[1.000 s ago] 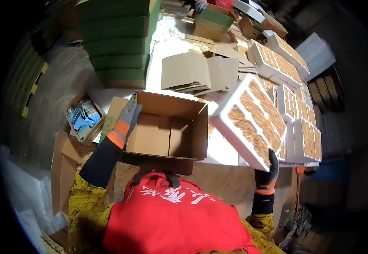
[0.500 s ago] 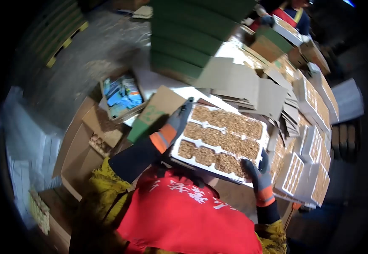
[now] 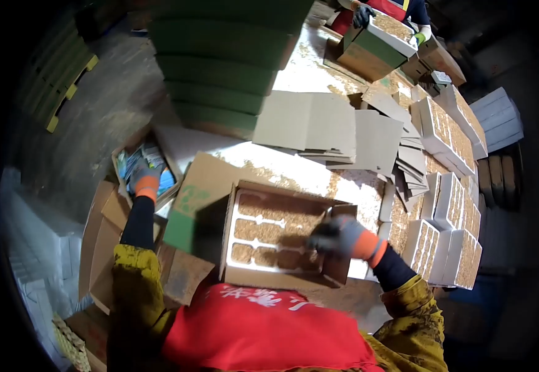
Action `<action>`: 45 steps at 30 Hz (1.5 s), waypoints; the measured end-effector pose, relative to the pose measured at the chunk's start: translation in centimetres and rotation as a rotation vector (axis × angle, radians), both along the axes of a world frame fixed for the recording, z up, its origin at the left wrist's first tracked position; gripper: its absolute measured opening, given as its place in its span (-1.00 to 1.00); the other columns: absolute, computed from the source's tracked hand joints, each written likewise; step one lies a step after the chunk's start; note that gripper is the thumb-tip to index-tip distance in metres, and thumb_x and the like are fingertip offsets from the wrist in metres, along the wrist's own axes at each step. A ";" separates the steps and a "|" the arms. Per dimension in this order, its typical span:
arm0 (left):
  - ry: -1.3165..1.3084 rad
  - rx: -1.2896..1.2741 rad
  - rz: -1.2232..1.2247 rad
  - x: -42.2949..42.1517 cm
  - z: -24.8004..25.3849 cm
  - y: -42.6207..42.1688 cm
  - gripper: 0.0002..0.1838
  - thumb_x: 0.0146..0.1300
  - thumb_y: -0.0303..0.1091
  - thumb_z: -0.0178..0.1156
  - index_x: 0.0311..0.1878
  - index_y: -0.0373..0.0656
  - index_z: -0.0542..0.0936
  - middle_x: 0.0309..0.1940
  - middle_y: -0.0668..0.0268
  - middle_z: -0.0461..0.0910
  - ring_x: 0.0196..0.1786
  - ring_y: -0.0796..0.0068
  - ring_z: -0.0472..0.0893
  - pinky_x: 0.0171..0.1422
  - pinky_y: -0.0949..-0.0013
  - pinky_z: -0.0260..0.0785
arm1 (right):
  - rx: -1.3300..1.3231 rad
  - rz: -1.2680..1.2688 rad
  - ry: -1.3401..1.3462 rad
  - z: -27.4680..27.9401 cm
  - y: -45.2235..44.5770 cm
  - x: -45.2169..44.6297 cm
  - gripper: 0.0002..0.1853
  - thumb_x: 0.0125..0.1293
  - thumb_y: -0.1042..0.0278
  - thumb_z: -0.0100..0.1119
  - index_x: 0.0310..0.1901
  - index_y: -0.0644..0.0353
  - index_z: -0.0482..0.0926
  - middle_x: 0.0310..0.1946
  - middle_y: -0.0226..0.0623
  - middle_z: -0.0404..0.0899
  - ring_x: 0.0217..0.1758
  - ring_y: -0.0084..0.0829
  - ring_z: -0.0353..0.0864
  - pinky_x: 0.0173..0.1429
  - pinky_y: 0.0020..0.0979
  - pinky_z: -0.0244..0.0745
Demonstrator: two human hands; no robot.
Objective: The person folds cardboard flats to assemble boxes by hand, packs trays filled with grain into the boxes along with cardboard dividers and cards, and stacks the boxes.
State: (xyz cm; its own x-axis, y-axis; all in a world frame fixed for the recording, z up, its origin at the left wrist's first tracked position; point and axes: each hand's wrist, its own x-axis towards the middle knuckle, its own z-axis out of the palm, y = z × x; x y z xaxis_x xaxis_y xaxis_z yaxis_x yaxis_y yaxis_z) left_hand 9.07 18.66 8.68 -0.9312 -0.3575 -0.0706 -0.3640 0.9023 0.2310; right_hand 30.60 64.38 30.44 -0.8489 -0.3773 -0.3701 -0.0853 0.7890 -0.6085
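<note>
A cardboard box (image 3: 282,280) stands in front of me, and a white tray (image 3: 269,218) packed with brown shavings lies inside it. Over the right part of the tray is my right hand (image 3: 337,237), gloved in grey and orange and blurred, its fingertips bent down; whether it holds anything cannot be made out. At the left, my left hand (image 3: 145,178) reaches into a small carton (image 3: 173,162) of blue printed packets (image 3: 166,180). Its fingers are partly hidden among the packets.
Flat cardboard sheets (image 3: 319,127) lie across the table (image 3: 245,154). Stacked green boxes (image 3: 217,68) rise behind. White filled trays (image 3: 446,139) line the right side. At the far end, a person (image 3: 399,9) holds a tray over a green box (image 3: 368,56).
The filled tray has gone from both hands into the cardboard box. My left hand has moved left into the packet carton, and my right hand is now above the tray. The view has shifted.
</note>
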 end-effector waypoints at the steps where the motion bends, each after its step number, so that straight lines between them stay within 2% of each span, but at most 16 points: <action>1: 0.027 0.082 -0.004 -0.3 -0.7 -0.6 -0.29 -0.01 0.15 0.33 0.08 -0.19 0.51 0.01 -0.04 0.57 0.08 0.00 0.55 0.14 0.11 0.38 | -0.183 -0.298 -0.157 0.8 1.2 -1.8 -0.63 0.27 0.09 0.24 -0.09 0.24 0.63 -0.38 -0.16 0.68 -0.30 -0.40 0.66 -0.18 -0.37 0.54; 3: 0.118 0.198 -0.005 -0.8 -1.8 -2.1 -0.32 -0.03 0.05 0.37 0.06 -0.25 0.53 0.00 -0.06 0.58 0.06 -0.03 0.56 0.12 0.12 0.38 | -0.247 -0.575 -0.018 0.3 3.0 -7.6 -0.70 0.25 0.17 0.26 -0.09 0.20 0.63 -0.33 -0.22 0.69 -0.26 -0.44 0.68 -0.13 -0.43 0.56; 4: 0.181 0.233 -0.009 -0.9 -1.9 -2.7 -0.35 -0.03 0.00 0.39 0.04 -0.30 0.55 -0.01 -0.08 0.58 0.04 -0.05 0.56 0.11 0.11 0.39 | -0.128 -0.358 0.416 -4.4 5.6 -10.6 -0.68 0.22 0.17 0.28 -0.07 0.16 0.63 -0.30 -0.21 0.69 -0.27 -0.27 0.69 -0.13 -0.39 0.57; 8: 0.205 0.102 -0.039 -1.5 -3.8 -5.9 -0.44 0.06 -0.04 0.34 -0.01 -0.32 0.59 -0.07 -0.12 0.60 0.00 -0.08 0.57 0.10 0.11 0.40 | 0.347 -0.035 0.687 -14.8 5.2 -19.7 -0.23 0.06 0.02 0.35 0.30 0.09 0.30 0.30 -0.05 0.27 0.36 -0.01 0.22 0.36 -0.06 0.18; 12: 0.187 0.063 -0.104 -1.1 -1.9 -5.4 -0.58 0.31 -0.09 0.00 -0.10 -0.29 0.59 -0.14 -0.14 0.58 -0.01 -0.14 0.54 0.13 0.03 0.36 | 0.606 0.123 0.694 -23.8 6.2 -23.3 -0.34 0.08 0.25 0.15 0.28 0.14 0.32 0.30 -0.08 0.25 0.36 -0.04 0.19 0.43 -0.01 0.01; 17: 0.045 -0.131 -0.409 0.0 -0.1 -6.6 -0.68 0.35 -0.25 -0.07 -0.20 -0.26 0.60 -0.22 -0.08 0.60 -0.11 -0.09 0.58 0.02 0.04 0.42 | 0.611 0.159 0.780 -19.2 8.9 -19.9 -0.60 0.20 0.22 0.12 0.09 0.05 0.49 0.11 -0.22 0.48 0.20 -0.23 0.40 0.35 -0.17 0.14; 19: 0.029 -0.057 -0.237 0.4 -0.3 -5.9 -0.73 0.33 -0.29 -0.04 -0.23 -0.23 0.61 -0.24 -0.06 0.61 -0.14 -0.07 0.60 -0.04 0.02 0.44 | 0.408 -0.093 0.898 -14.2 9.9 -17.8 -0.71 0.24 0.35 0.06 0.00 0.08 0.56 0.02 -0.19 0.52 0.13 -0.17 0.45 0.23 -0.16 0.29; 22: 0.400 -0.370 -0.578 3.6 1.8 -5.3 -0.74 0.25 -0.32 0.11 -0.09 -0.20 0.65 -0.31 0.06 0.64 -0.22 0.03 0.63 -0.03 0.12 0.47 | 0.078 -0.507 1.028 -10.4 13.4 -12.8 -0.79 0.30 0.39 0.18 -0.05 0.17 0.61 -0.18 -0.18 0.62 -0.12 -0.24 0.57 -0.01 -0.29 0.46; 24: 0.201 0.901 0.204 3.7 6.5 -0.3 -0.68 0.14 -0.26 0.29 -0.10 -0.26 0.68 -0.20 0.02 0.68 -0.22 0.26 0.67 -0.05 0.31 0.45 | -0.358 -0.860 0.813 -9.9 16.4 -8.7 -0.78 0.32 0.39 0.19 -0.06 0.28 0.61 -0.23 -0.25 0.66 -0.26 -0.46 0.58 -0.15 -0.45 0.47; 26: 0.376 0.600 -0.059 2.2 3.1 -2.3 -0.62 0.17 -0.27 0.31 -0.02 -0.34 0.63 -0.24 0.21 0.69 -0.27 0.54 0.60 -0.17 0.33 0.51 | -0.639 -0.984 0.681 -7.3 15.4 -5.8 -0.75 0.30 0.39 0.24 -0.03 0.28 0.61 -0.22 -0.36 0.65 -0.32 -0.59 0.57 -0.24 -0.55 0.48; 28: 0.364 0.537 -0.085 1.7 4.4 -1.3 -0.70 0.28 -0.22 0.14 -0.13 -0.27 0.64 -0.25 0.03 0.67 -0.24 0.17 0.65 -0.13 0.26 0.47 | -0.811 -1.244 0.690 -5.8 15.1 -4.2 -0.74 0.30 0.32 0.25 -0.02 0.22 0.62 -0.21 -0.37 0.65 -0.28 -0.56 0.58 -0.25 -0.51 0.51; 31: 0.311 -0.244 -0.324 -1.4 -5.6 -7.1 -0.72 0.35 -0.20 0.00 -0.12 -0.20 0.57 -0.28 -0.06 0.62 -0.22 -0.02 0.61 -0.12 0.07 0.46 | -0.817 -1.278 0.672 -4.4 13.4 -1.1 -0.65 0.33 0.14 0.21 0.04 0.18 0.56 -0.15 -0.35 0.62 -0.18 -0.51 0.59 -0.25 -0.45 0.55; 38: 0.148 -0.189 -0.587 -2.6 -2.7 -9.5 -0.74 0.19 -0.21 0.16 -0.17 -0.19 0.53 -0.29 -0.08 0.60 -0.21 -0.11 0.60 -0.11 0.01 0.44 | -0.658 -1.378 0.613 -6.4 10.8 6.1 -0.52 0.37 0.02 0.12 0.12 0.26 0.48 -0.01 -0.25 0.51 -0.01 -0.42 0.52 -0.13 -0.40 0.59; 42: -0.069 -0.105 -0.559 -4.0 -2.8 -11.5 -0.73 0.11 -0.26 0.20 -0.14 -0.15 0.54 -0.36 0.05 0.63 -0.29 0.11 0.62 -0.23 0.13 0.45 | -0.652 -1.376 0.634 -5.5 8.6 7.9 -0.49 0.39 -0.03 0.07 0.14 0.27 0.46 0.01 -0.24 0.49 0.01 -0.43 0.51 -0.10 -0.39 0.60; 44: -0.163 0.066 -0.558 -7.7 -8.1 -15.7 -0.80 0.13 -0.23 0.21 -0.27 -0.13 0.55 -0.47 0.15 0.63 -0.42 0.24 0.61 -0.37 0.19 0.42 | -0.649 -1.372 0.684 -5.5 8.4 8.7 -0.50 0.37 -0.01 0.11 0.11 0.27 0.48 -0.02 -0.25 0.51 -0.01 -0.44 0.52 -0.11 -0.39 0.59; 45: -0.118 0.146 -0.405 -7.9 -8.2 -15.6 -0.69 0.12 -0.15 0.22 -0.18 -0.18 0.57 -0.35 0.03 0.62 -0.27 0.06 0.60 -0.21 0.09 0.43 | -0.659 -1.384 0.728 -5.1 7.9 8.8 -0.52 0.36 0.02 0.14 0.09 0.28 0.50 -0.05 -0.25 0.53 -0.05 -0.44 0.53 -0.13 -0.40 0.59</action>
State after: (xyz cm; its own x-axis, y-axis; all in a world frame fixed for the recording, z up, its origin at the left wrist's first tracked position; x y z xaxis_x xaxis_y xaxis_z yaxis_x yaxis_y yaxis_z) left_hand 1.21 3.04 0.46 -0.9766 0.0561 -0.2078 -0.0194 0.9385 0.3446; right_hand 39.36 72.30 25.30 -0.5611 0.8188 0.1217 0.0112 0.1545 -0.9879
